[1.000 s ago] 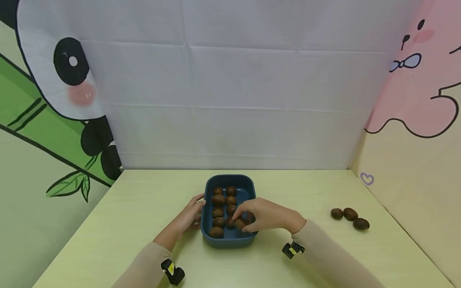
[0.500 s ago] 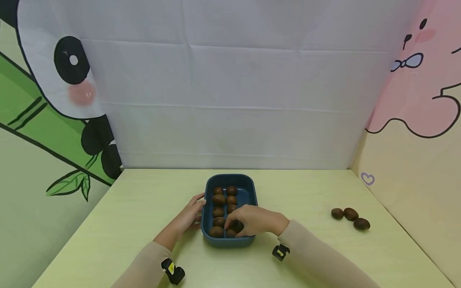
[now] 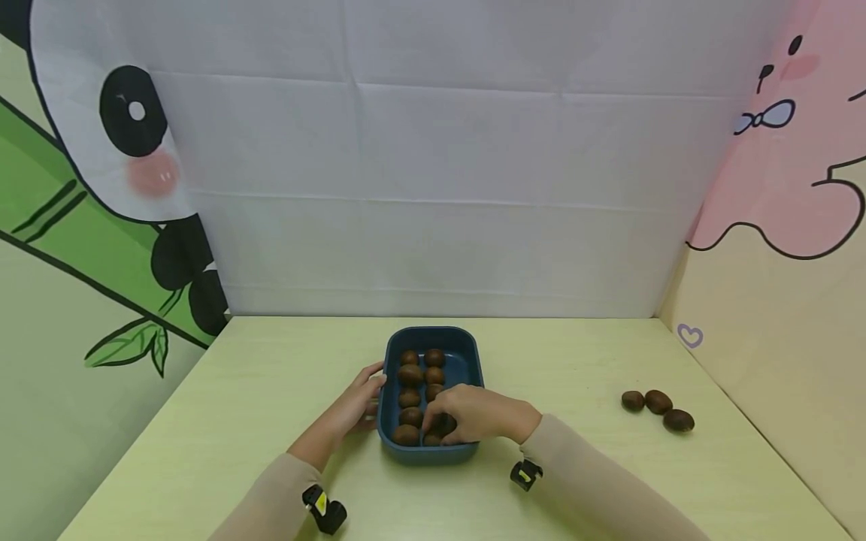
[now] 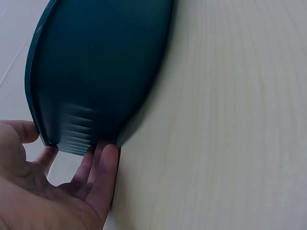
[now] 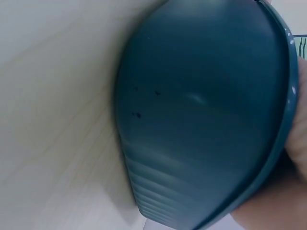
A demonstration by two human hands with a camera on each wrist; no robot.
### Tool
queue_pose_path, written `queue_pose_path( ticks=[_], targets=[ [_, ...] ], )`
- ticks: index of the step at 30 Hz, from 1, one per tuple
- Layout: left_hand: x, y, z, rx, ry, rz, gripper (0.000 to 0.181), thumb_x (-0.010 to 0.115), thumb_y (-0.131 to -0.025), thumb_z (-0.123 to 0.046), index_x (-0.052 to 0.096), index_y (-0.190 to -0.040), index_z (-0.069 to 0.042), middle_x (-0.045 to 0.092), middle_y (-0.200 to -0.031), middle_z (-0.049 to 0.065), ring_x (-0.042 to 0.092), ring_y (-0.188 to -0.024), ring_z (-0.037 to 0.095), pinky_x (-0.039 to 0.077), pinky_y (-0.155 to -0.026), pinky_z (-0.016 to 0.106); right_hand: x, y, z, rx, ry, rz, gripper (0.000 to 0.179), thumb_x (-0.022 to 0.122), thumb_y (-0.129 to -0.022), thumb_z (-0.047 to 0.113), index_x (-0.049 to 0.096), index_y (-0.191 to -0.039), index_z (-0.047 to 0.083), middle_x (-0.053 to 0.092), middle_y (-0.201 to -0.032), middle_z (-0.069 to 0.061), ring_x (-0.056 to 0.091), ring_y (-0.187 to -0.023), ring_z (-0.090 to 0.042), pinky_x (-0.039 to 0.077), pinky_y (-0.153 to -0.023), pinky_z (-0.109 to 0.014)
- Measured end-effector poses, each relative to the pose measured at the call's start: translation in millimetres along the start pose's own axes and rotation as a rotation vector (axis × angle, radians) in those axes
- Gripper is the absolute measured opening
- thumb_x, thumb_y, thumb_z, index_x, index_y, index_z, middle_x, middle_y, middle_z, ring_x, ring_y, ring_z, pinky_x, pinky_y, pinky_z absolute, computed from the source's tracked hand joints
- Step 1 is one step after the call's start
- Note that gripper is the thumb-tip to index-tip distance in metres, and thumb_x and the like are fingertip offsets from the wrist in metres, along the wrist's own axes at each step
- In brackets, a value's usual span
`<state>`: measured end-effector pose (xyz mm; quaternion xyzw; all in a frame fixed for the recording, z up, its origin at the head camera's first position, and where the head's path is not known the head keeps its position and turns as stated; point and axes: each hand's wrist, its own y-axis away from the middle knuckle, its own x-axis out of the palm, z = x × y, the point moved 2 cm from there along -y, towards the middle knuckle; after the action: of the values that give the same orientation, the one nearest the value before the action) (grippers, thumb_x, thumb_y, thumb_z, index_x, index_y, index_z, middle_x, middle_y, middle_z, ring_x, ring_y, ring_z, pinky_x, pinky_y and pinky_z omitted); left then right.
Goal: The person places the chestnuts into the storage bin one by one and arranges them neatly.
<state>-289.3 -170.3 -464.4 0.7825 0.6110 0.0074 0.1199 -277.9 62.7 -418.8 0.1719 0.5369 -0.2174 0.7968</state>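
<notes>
A dark blue rectangular bin (image 3: 463,359) stands on the table, with brown chestnut-like nuts (image 3: 409,375) lined up in two columns. My left hand (image 3: 353,406) rests against its left side. In the left wrist view, the fingertips (image 4: 108,158) touch the outer wall of the bin (image 4: 96,72). My right hand (image 3: 473,413) reaches over the near right rim, thumb and forefinger around a dark nut (image 3: 444,424) low in the second column. Part of that nut and its neighbours is hidden by the hand. From the right wrist, mostly the bin's outside wall (image 5: 192,110) shows.
Three more brown nuts (image 3: 658,402) lie together on the right of the pale wooden table (image 3: 555,353). A white cloth (image 3: 440,188) hangs behind the table. Walls with painted cartoon animals flank both sides.
My right hand has moved left and toward the near end of the bin, then stayed nearly still. The left hand and the three loose nuts keep their places.
</notes>
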Motion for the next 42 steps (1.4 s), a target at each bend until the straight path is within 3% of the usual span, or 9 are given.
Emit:
queue_pose_path(
  ticks=[14,22,28,34,42],
  targets=[
    [0.2,2.9,-3.1,0.014,0.008,0.005,0.055,0.039,-0.107,-0.039,0.026,-0.157,-0.02,0.055,-0.135,0.023,0.067,-0.104,0.028,0.053,-0.083,0.041,-6.9,3.2,4.0,-0.017,-0.037,-0.017,0.024,0.079,-0.088,0.015,0.073,-0.111,0.017,0.068,-0.105,0.009,0.062,-0.091,-0.002,0.047,-0.075,-0.014],
    [-0.3,3.3,-4.4,0.017,0.012,0.02,0.056,0.04,-0.107,-0.04,0.024,-0.158,-0.02,0.054,-0.137,0.024,0.066,-0.106,0.028,0.053,-0.085,0.043,-26.5,19.6,-1.5,0.027,-0.092,-0.056,0.025,0.076,-0.09,0.013,0.072,-0.115,0.014,0.069,-0.11,0.006,0.064,-0.089,-0.002,0.051,-0.079,-0.021],
    [-0.8,3.4,-5.4,0.02,0.004,0.026,0.058,0.039,-0.107,-0.042,0.023,-0.158,-0.019,0.053,-0.137,0.025,0.066,-0.107,0.029,0.053,-0.085,0.044,-45.0,42.6,-5.9,0.053,-0.16,-0.112,0.023,0.074,-0.092,0.013,0.07,-0.114,0.017,0.067,-0.111,0.006,0.065,-0.089,-0.003,0.053,-0.079,-0.026],
    [0.2,2.5,-5.3,0.023,0.009,0.013,0.059,0.04,-0.107,-0.041,0.023,-0.158,-0.017,0.054,-0.136,0.025,0.068,-0.104,0.029,0.054,-0.08,0.042,-59.0,72.4,-19.7,0.092,-0.115,-0.192,0.022,0.072,-0.093,0.013,0.069,-0.114,0.02,0.067,-0.11,0.01,0.065,-0.09,-0.004,0.053,-0.083,-0.031],
    [1.5,1.5,-2.3,0.015,0.026,0.007,0.058,0.041,-0.106,-0.041,0.025,-0.157,-0.018,0.055,-0.135,0.024,0.067,-0.104,0.029,0.054,-0.08,0.042,-59.4,136.8,-60.4,0.229,-0.089,-0.283,0.02,0.072,-0.093,0.014,0.069,-0.113,0.021,0.067,-0.104,0.011,0.065,-0.087,-0.004,0.053,-0.082,-0.041]
  ],
)
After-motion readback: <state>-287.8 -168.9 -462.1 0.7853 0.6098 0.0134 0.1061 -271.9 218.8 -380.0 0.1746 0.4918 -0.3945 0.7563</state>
